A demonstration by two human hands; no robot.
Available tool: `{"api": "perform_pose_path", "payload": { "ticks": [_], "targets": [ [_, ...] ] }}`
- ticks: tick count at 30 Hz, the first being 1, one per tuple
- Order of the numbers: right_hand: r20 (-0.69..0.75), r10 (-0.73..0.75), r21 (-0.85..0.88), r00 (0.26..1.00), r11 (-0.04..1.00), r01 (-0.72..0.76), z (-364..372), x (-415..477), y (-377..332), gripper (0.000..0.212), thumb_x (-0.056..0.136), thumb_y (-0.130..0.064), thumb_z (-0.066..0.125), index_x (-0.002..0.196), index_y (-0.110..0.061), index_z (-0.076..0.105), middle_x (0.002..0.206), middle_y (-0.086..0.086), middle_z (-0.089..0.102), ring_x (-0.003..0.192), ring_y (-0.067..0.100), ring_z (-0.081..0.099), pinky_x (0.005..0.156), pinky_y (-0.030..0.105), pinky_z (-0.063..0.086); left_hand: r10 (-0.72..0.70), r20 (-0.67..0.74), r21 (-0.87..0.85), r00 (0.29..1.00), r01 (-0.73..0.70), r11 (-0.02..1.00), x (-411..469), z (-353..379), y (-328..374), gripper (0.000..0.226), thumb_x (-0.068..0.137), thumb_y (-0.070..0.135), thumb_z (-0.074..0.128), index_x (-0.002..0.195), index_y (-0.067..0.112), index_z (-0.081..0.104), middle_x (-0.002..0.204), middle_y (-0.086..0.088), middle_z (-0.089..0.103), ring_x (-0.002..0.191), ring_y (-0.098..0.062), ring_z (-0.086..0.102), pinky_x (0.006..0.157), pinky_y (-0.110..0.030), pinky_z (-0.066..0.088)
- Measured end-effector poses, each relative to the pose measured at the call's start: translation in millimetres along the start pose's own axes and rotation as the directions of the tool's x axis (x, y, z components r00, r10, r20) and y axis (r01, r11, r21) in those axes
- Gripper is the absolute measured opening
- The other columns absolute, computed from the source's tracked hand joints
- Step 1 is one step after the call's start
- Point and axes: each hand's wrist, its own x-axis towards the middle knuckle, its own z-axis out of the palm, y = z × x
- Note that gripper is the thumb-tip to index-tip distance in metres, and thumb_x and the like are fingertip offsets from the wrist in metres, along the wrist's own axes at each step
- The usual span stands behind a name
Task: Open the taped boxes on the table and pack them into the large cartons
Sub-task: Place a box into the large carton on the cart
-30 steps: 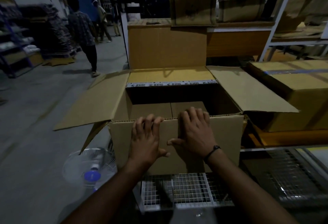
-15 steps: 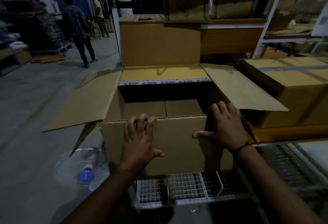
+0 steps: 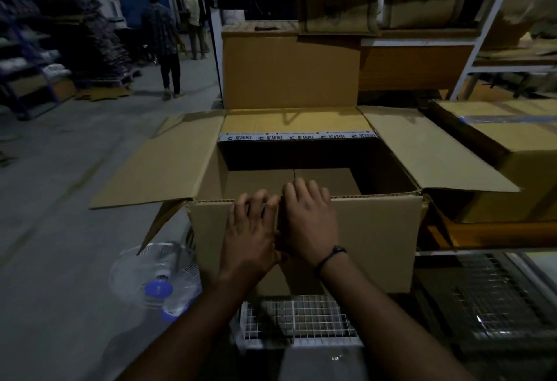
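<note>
Head view: the large carton (image 3: 376,239) stands open right in front, with its side flaps splayed out. The left hand (image 3: 248,236) and right hand (image 3: 312,224) touch at mid-panel. Their palms lie flat on the near panel and the fingers (image 3: 301,190) are held close together, hooked over its top edge. It's too dim to tell whether the brown surface inside is the carton's bottom or packed boxes.

A taped box (image 3: 512,151) sits on the counter (image 3: 497,230) just right of the carton, with its blue tape (image 3: 512,119) uncut.

Risks:
- Both hands load one spot on the rim. A hard pull or push there could buckle the panel or tip the carton toward the person.
- What supports the carton is hidden. Its near end seems to sit above the wire rack (image 3: 298,317), so it may slide off.
- The left flap (image 3: 162,160) hangs over the fan (image 3: 156,272) on the floor, so a tilt to the left could drop the carton onto it.
- The right flap (image 3: 428,151) reaches toward the taped box and could snag when that box is lifted.
- In light this low, a tape cut could go wrong.
</note>
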Motion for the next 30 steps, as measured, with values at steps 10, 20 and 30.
{"api": "perform_pose_path", "payload": {
  "ticks": [10, 20, 30],
  "targets": [
    [-0.013, 0.005, 0.058, 1.000, 0.998, -0.004, 4.3, -2.9, 11.8, 0.081, 0.055, -0.066, 0.084, 0.113, -0.023, 0.048, 0.112, 0.001, 0.049, 0.100, 0.020, 0.041, 0.088, 0.038, 0.041, 0.124, 0.100, -0.042, 0.987, -0.121, 0.992, 19.6, -26.6, -21.9, 0.077, 0.069, 0.073, 0.067, 0.131, 0.034, 0.044, 0.127, 0.006, 0.043, 0.112, -0.018, 0.041, 0.092, -0.034, 0.041],
    [-0.059, 0.080, 0.075, 0.995, 0.994, -0.075, 10.2, -6.6, 8.6, 0.090, 0.050, -0.078, 0.080, 0.114, -0.026, 0.044, 0.111, 0.001, 0.050, 0.100, 0.020, 0.038, 0.089, 0.038, 0.043, -0.076, 0.086, -0.020, 0.993, 0.078, 0.997, 11.1, -39.6, -85.4, 0.083, 0.056, 0.094, 0.056, 0.108, 0.031, 0.049, 0.107, 0.004, 0.043, 0.096, -0.013, 0.031, 0.079, -0.034, 0.033],
    [0.075, -0.032, 0.163, 0.997, 0.986, 0.020, -6.3, -7.8, 22.3, 0.075, 0.069, -0.068, 0.077, 0.124, -0.027, 0.048, 0.122, 0.001, 0.045, 0.110, 0.020, 0.039, 0.097, 0.037, 0.038, 0.063, 0.139, -0.069, 0.988, -0.054, 0.996, 23.5, -36.9, -40.5, 0.074, 0.061, 0.071, 0.082, 0.115, 0.034, 0.047, 0.114, 0.007, 0.046, 0.101, -0.014, 0.040, 0.083, -0.033, 0.037]
  ]
}}
